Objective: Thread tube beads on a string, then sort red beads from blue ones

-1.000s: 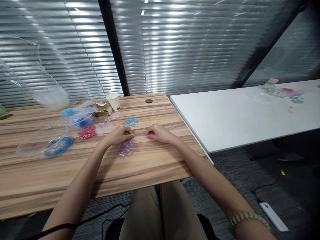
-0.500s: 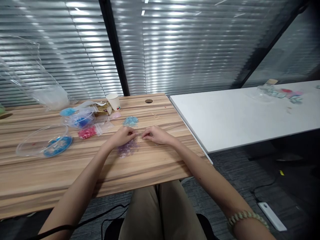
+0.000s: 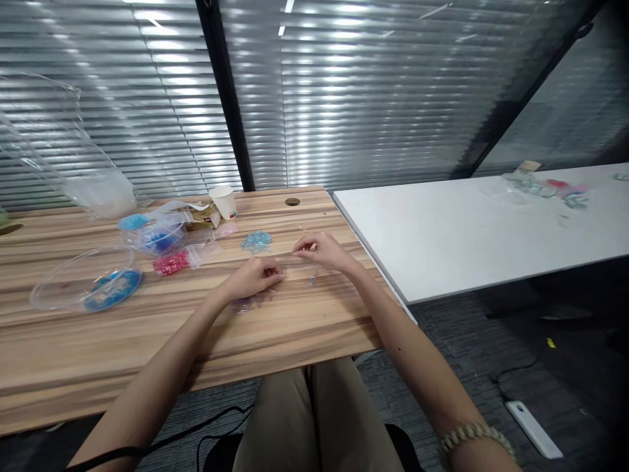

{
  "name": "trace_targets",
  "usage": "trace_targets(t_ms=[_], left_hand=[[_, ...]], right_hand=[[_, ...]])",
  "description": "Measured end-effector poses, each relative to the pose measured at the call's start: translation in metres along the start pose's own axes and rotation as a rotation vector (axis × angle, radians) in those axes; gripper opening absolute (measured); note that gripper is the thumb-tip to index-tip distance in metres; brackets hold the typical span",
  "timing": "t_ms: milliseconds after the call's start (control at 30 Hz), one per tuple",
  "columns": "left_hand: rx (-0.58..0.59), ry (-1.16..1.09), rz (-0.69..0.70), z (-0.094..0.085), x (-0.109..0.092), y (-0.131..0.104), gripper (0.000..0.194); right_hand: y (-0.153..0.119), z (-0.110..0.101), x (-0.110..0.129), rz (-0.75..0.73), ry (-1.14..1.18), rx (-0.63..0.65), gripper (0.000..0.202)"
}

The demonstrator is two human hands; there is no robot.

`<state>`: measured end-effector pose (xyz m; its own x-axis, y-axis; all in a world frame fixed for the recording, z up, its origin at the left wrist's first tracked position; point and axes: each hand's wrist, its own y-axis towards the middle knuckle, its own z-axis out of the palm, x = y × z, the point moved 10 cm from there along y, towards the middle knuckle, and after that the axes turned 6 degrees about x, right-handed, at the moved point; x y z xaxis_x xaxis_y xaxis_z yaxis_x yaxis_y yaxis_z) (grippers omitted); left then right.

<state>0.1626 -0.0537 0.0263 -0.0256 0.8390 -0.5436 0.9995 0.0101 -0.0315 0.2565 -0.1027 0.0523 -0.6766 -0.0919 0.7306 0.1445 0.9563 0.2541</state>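
Over tbl (image 3: 295, 337), L hand (image 3: 253, 277) by purple pcs (image 3: 247, 305) & R hand (image 3: 325, 251) pinched, contents unclear

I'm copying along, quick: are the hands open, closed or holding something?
Left hand: closed, fingers curled by the purple pile; can't tell if it holds anything.
Right hand: closed in a pinch; can't tell on what.

Translucent purple pieces (image 3: 251, 304), loosely heaped, partly hidden, just nearside of left fingers (image 3: 274, 278), pale blue pieces (image 3: 256, 241), heaped, beyond those fingers
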Motion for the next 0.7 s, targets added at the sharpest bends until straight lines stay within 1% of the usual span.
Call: trace_targets(t_ms=[67, 233, 467, 533, 633, 700], left_hand=[[0.016, -0.015, 0.009, 0.002, -0.003, 0.000, 0.022], [0.067, -0.055, -0.011, 0.005, 0.002, -0.001, 0.019], [0.188, -0.096, -0.026, 0.007, 0.008, -0.004, 0.019], [0.176, -0.085, -0.019, 0.005, 0.007, -0.004, 0.021], [0.090, -0.052, 0.007, -0.001, 0.002, -0.003, 0.023], [0.038, -0.030, 0.013, -0.003, -0.001, -0.002, 0.023]], right_hand=[[-0.002, -0.006, -0.010, 0.039, -0.019, 0.014, 0.014], [-0.008, 0.004, -0.032, 0.124, -0.063, 0.224, 0.012], [-0.020, -0.007, -0.051, 0.256, -0.050, 0.317, 0.013], [-0.025, -0.012, -0.059, 0.295, -0.046, 0.328, 0.014], [-0.032, -0.018, -0.072, 0.360, -0.076, 0.356, 0.020], [-0.037, -0.017, -0.079, 0.397, -0.093, 0.406, 0.023]])
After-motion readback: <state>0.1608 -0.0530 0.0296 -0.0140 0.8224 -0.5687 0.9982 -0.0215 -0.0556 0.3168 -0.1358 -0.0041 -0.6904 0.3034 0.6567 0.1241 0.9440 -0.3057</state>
